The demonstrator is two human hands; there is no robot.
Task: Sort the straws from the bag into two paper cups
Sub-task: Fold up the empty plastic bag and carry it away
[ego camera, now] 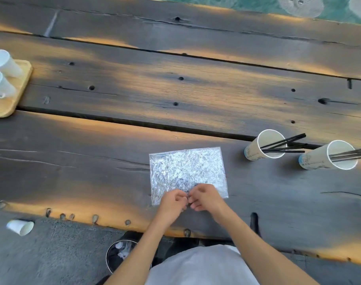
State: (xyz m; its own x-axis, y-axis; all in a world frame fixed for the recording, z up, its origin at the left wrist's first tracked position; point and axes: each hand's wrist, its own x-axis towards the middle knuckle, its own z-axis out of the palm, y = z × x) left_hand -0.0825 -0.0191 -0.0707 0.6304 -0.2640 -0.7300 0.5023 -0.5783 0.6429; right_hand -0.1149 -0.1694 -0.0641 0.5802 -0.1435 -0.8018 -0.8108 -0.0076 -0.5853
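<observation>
A crinkled clear plastic bag [186, 169] lies flat on the dark wooden table [134, 89], just ahead of me. My left hand [173, 200] and my right hand [204, 197] meet at the bag's near edge, and the fingers of both pinch it there. To the right stand two paper cups. The nearer paper cup [264, 145] holds a few black straws [286, 144] that lean to the right. The far-right paper cup [327, 156] holds several more black straws [352, 155]. No straw shows inside the bag.
A wooden tray [15, 95] with white mugs [4, 62] sits at the table's left edge. A paper cup [21, 226] lies on its side on the grey floor below the table. A round bin [122, 254] with waste stands by my legs.
</observation>
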